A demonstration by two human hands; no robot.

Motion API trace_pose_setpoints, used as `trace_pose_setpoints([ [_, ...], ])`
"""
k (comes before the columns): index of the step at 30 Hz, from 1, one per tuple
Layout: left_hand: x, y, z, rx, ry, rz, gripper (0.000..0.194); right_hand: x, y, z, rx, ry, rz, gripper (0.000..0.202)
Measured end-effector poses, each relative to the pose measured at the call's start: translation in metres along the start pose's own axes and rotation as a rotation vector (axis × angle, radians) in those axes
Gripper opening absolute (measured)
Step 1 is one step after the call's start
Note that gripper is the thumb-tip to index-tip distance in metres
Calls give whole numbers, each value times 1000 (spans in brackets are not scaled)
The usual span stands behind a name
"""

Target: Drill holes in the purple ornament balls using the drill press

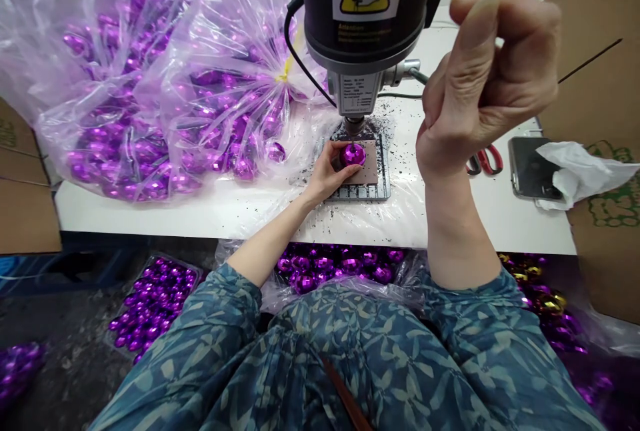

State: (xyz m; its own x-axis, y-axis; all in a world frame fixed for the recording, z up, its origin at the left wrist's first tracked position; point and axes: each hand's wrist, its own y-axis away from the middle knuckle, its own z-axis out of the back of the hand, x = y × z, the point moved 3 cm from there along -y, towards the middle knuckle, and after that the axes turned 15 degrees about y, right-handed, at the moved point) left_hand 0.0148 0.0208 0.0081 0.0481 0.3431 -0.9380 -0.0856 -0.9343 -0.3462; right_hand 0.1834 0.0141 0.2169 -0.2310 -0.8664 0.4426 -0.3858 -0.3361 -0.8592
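A shiny purple faceted ball (353, 155) rests on a tan block (369, 172) over the grey base plate of a drill press (359, 24). My left hand (333, 169) grips the ball between thumb and fingers, under the drill's tip. Raised at the right of the machine, my right hand (493, 71) has its fingers curled and closed; whatever they hold, if anything, is hidden. Dark shavings lie scattered around the base plate.
Clear plastic bags (165, 97) of purple balls cover the table's left. Red-handled scissors (490, 160), a dark phone (533, 167) and white tissue (585, 171) lie right. Cardboard boxes flank the table (200, 214). Below are a bin (195, 271) and an open bag of balls (340, 263).
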Motion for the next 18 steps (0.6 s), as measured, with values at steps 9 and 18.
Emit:
trace_pose_setpoints([
  [9, 4, -1, 1, 4, 1, -38, 65, -22, 21, 7, 8, 66, 96, 27],
  [18, 4, -1, -2, -3, 54, 11, 67, -25, 36, 15, 2, -2, 92, 14],
])
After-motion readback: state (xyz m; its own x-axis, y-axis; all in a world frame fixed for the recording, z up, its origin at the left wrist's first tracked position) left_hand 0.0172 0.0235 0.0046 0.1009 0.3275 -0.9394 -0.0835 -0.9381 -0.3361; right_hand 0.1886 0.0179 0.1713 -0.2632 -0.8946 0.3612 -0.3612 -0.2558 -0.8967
